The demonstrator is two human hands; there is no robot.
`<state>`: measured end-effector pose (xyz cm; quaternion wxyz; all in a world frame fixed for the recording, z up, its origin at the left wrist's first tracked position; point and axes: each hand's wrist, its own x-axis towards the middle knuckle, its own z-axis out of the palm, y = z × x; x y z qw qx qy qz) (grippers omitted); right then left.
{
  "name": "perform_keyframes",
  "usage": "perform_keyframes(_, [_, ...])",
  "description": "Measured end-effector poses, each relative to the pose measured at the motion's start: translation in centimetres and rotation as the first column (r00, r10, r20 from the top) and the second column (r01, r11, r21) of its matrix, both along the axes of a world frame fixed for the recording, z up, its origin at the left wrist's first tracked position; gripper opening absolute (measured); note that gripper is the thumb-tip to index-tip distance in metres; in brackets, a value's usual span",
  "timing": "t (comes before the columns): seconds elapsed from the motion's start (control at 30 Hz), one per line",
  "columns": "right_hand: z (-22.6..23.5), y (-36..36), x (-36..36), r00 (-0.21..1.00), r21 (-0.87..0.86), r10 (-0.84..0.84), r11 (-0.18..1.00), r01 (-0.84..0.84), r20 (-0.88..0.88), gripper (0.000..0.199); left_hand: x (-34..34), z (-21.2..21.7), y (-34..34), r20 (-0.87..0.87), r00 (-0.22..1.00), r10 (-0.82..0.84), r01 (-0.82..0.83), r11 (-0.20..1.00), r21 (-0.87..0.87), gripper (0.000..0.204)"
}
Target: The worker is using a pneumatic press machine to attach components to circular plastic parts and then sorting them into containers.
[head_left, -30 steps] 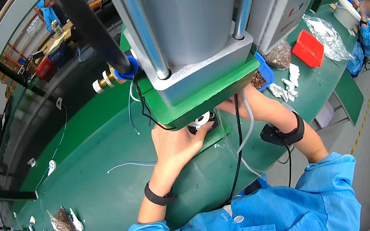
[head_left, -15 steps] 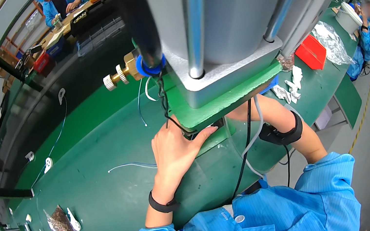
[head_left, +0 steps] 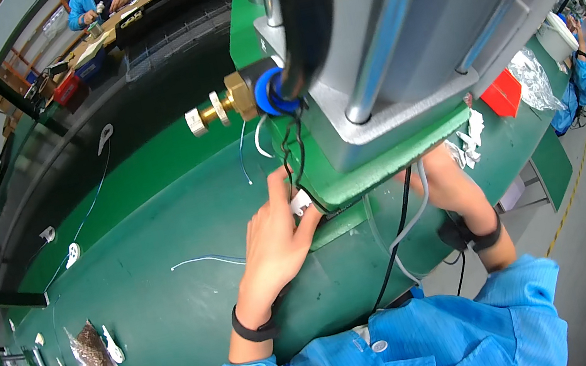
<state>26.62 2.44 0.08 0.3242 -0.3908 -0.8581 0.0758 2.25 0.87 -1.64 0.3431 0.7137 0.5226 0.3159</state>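
My left hand (head_left: pixel 275 237) is at the left edge of a press with a large grey cylinder (head_left: pixel 392 32) and a green plate (head_left: pixel 385 171). Between its thumb and fingers is a small white plastic part (head_left: pixel 301 203), partly covered by the hand and the plate. My right hand (head_left: pixel 440 173) reaches behind the plate's right side, so its fingers are hidden. Beneath the press a green base (head_left: pixel 340 228) shows in part. A thin cable (head_left: pixel 208 260) lies on the bench just left of my left hand.
A brass valve (head_left: pixel 221 109) juts left from the press; black and grey cables (head_left: pixel 404 234) hang in front. The green bench (head_left: pixel 175 313) carries a bag of small brown parts (head_left: pixel 93 351) and white pieces. At right are a red bin (head_left: pixel 503 95) and clear plastic bag (head_left: pixel 535 81). Co-workers sit beyond.
A white plastic part now shows in my left hand, whose thumb has drawn back from under the plate. My right hand has shifted right and nearer. The whole view has moved slightly.
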Motion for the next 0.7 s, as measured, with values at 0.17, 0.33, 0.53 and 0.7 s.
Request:
perform_keyframes(0.17, [-5.0, -5.0, 7.7, 0.773, -0.028, -0.584, 0.802, 0.597, -0.249, 0.059, -1.6, 1.8, 0.0, 0.218, 0.975, -0.047, 0.121, 0.932, -0.341, 0.028])
perform_keyframes(0.33, [-10.8, -5.6, 9.0, 0.761, -0.044, -0.645, 0.760, 0.648, 0.068, 0.073, -1.6, 1.6, 0.4, 0.334, 0.943, -0.003, 0.147, 0.901, -0.408, 0.023])
perform_keyframes(0.53, [-6.4, -3.3, 7.1, 0.806, 0.058, -0.545, 0.835, 0.548, 0.230, 0.063, -2.0, -0.4, 0.4, 0.364, 0.931, -0.023, 0.128, 0.955, -0.266, 0.023])
perform_keyframes(0.7, [-2.6, 3.4, 5.9, 0.755, -0.266, -0.257, 0.828, 0.494, 0.603, 0.050, -2.1, -0.4, 0.1, 0.278, 0.960, -0.024, 0.096, 0.964, -0.249, 0.027])
